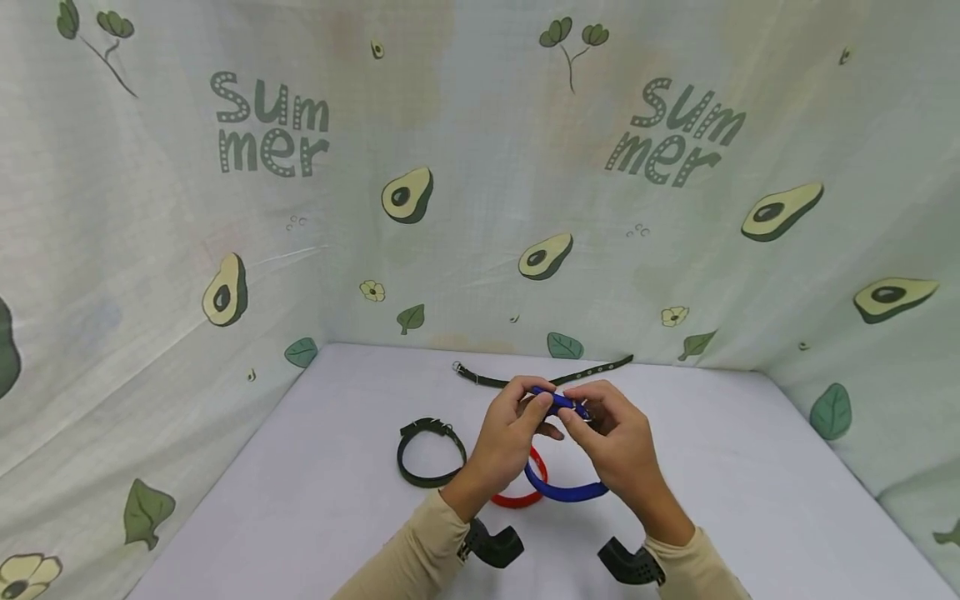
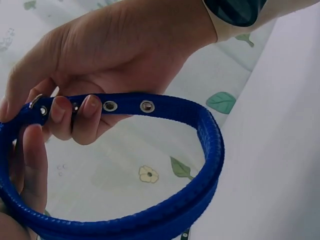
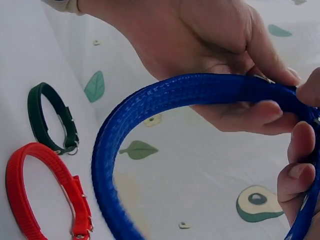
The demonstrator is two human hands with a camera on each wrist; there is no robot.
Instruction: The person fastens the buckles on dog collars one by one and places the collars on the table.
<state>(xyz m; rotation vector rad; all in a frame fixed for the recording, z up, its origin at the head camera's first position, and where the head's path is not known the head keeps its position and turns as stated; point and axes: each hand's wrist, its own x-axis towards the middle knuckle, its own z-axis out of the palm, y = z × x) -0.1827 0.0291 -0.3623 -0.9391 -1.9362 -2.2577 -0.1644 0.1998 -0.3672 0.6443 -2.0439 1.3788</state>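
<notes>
A blue collar (image 1: pixel 567 493), bent into a loop, is held up above the table between both hands. My left hand (image 1: pixel 510 433) pinches the strap near the buckle end, its fingers curled round the band. In the left wrist view the blue band (image 2: pixel 212 145) shows metal eyelets and a small ring beside the fingers. Close against it, my right hand (image 1: pixel 618 437) pinches the same collar at its buckle end with thumb and fingers. The right wrist view shows the collar's smooth padded outer band (image 3: pixel 135 105). The buckle itself is mostly hidden by fingers.
A red looped collar (image 1: pixel 517 502) lies under the hands, partly covered by the left one. Left of it rests a dark green looped collar (image 1: pixel 423 481) with its buckle on. Along the back lies an unfastened dark strap (image 1: pixel 600 369). A printed cloth surrounds the white table (image 1: pixel 322 500).
</notes>
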